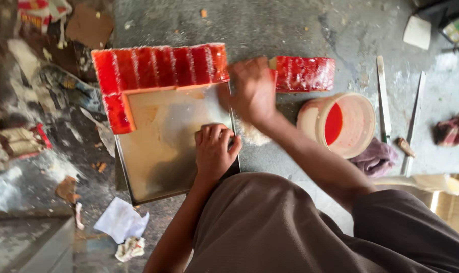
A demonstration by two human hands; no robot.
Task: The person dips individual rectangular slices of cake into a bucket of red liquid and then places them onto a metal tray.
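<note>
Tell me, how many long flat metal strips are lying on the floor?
2. One strip lies just right of the bucket; the other strip slants further right, near a reddish cloth. Others may be outside the view.

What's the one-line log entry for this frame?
left hand: fist on metal tray edge | right hand: blurred, by red blocks | red slabs line tray's far edge | bucket right

Left hand [215, 146] lay curled, knuckles up, fingers folded under; right hand [253, 88] reached forward, blurred, arm extended across the body.
</note>
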